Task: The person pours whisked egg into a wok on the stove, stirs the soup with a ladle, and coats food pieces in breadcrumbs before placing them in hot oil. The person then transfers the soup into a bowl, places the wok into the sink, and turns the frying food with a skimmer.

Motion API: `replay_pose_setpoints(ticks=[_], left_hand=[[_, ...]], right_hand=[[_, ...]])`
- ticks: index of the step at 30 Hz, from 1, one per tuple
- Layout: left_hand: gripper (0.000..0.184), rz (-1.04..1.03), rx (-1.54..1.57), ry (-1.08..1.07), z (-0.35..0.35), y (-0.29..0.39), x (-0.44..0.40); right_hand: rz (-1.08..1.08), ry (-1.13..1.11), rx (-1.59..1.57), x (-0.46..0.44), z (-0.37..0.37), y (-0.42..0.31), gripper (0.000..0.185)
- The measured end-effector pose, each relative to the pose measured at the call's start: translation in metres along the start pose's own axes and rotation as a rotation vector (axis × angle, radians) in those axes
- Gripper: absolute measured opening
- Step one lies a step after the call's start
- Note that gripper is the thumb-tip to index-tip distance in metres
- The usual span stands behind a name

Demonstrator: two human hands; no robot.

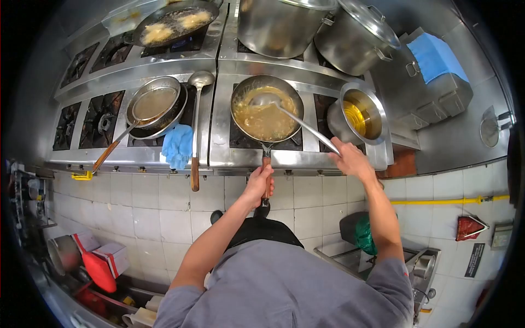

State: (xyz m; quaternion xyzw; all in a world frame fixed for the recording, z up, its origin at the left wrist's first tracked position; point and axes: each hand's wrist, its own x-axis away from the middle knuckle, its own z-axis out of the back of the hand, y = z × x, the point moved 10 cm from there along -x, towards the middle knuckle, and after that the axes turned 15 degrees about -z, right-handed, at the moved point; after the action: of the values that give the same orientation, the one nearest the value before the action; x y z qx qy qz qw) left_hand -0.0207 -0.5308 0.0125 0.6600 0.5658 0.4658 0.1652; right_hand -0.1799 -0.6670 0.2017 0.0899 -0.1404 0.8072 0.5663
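A frying pan [239,117] holding a thick brownish-yellow sauce [268,124] sits on the front burner before me. My left hand [259,185] is closed around its wooden handle [266,164]. In my right hand [350,158] is the long metal handle of a ladle [309,128], and the ladle's bowl rests in the sauce near the pan's middle. Right of the pan stands a metal pot [339,121] with yellow oil inside, close to my right hand.
Left on the stove are a strainer [143,86] over a pan, a blue cloth [178,146] and another ladle [197,126]. Behind, a black pan [175,27] holds food pieces in oil. Large stockpots [279,30] stand at the back. A blue cloth [435,54] covers containers on the right.
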Motion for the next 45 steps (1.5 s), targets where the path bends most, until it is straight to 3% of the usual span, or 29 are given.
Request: replay_pose_setpoints(ticks=[5,7,9,10,12,15,17,19,20,22,23,25,26,27,29,36,38,39,41,42,44,45], left_hand=[[0.037,-0.059,-0.190,0.052,0.008,0.001,0.004],[0.037,-0.087,-0.233,0.049,0.007,0.009,0.004],[0.035,-0.047,-0.287,0.063,0.004,0.016,0.005],[0.035,-0.050,-0.288,0.065,0.003,0.017,0.005],[0.034,-0.035,-0.316,0.067,0.006,0.018,0.006],[0.034,-0.032,-0.309,0.057,0.007,0.022,0.007],[0.034,-0.027,-0.300,0.054,0.009,0.021,0.006],[0.034,-0.017,-0.290,0.039,0.009,0.020,0.005],[0.034,-0.018,-0.302,0.045,0.011,0.021,0.005],[0.034,-0.020,-0.309,0.046,0.012,0.023,0.004],[0.035,-0.019,-0.310,0.043,0.013,0.023,0.004],[0.035,-0.015,-0.307,0.031,0.013,0.024,0.003],[0.035,-0.026,-0.309,0.029,0.014,0.024,0.002],[0.035,-0.037,-0.313,0.026,0.015,0.025,0.001],[0.034,-0.043,-0.304,0.017,0.014,0.026,-0.001],[0.032,-0.052,-0.292,0.013,0.010,0.028,-0.001],[0.032,-0.049,-0.286,0.008,0.010,0.027,-0.001],[0.032,-0.048,-0.288,0.002,0.010,0.027,-0.002],[0.033,-0.044,-0.276,0.009,0.009,0.025,-0.003],[0.033,-0.039,-0.275,0.009,0.010,0.024,-0.003],[0.034,-0.048,-0.291,0.014,0.011,0.024,-0.004],[0.034,-0.056,-0.306,0.016,0.011,0.025,-0.004]], right_hand=[[-0.078,0.208,-0.114,-0.037,-0.055,0.045,0.028],[-0.387,-0.346,-0.624,-0.035,-0.128,0.041,0.027],[-0.449,-0.685,-1.219,-0.008,-0.162,-0.002,0.022],[-0.446,-0.685,-1.219,-0.004,-0.168,-0.003,0.022],[-0.358,-1.261,-1.900,0.020,-0.179,-0.053,0.021],[-0.310,-1.310,-2.024,0.043,-0.180,-0.065,0.023],[-0.263,-1.235,-1.951,0.054,-0.173,-0.064,0.023],[-0.394,-0.994,-1.669,0.063,-0.168,-0.044,0.022],[-0.400,-0.988,-1.670,0.069,-0.164,-0.042,0.022],[-0.470,-0.696,-1.284,0.068,-0.156,-0.010,0.025],[-0.476,-0.691,-1.282,0.067,-0.159,-0.004,0.025],[-0.042,0.142,-0.583,0.054,-0.094,0.004,0.028],[-0.230,-0.013,-0.523,0.048,-0.093,0.010,0.028],[-0.241,-0.010,-0.520,0.039,-0.090,0.011,0.028],[-0.167,0.215,-0.358,0.022,-0.070,0.010,0.029],[-0.189,0.185,-0.159,-0.019,-0.069,0.017,0.030],[-0.426,-0.155,-0.440,0.009,-0.091,0.016,0.032],[-0.422,-0.158,-0.433,0.019,-0.091,0.009,0.032],[-0.664,-0.521,-1.128,0.046,-0.128,-0.001,0.027],[-0.661,-0.523,-1.126,0.049,-0.123,-0.004,0.027],[-0.708,-0.919,-1.756,0.066,-0.130,-0.039,0.030],[-0.707,-0.917,-1.759,0.069,-0.129,-0.040,0.030]])
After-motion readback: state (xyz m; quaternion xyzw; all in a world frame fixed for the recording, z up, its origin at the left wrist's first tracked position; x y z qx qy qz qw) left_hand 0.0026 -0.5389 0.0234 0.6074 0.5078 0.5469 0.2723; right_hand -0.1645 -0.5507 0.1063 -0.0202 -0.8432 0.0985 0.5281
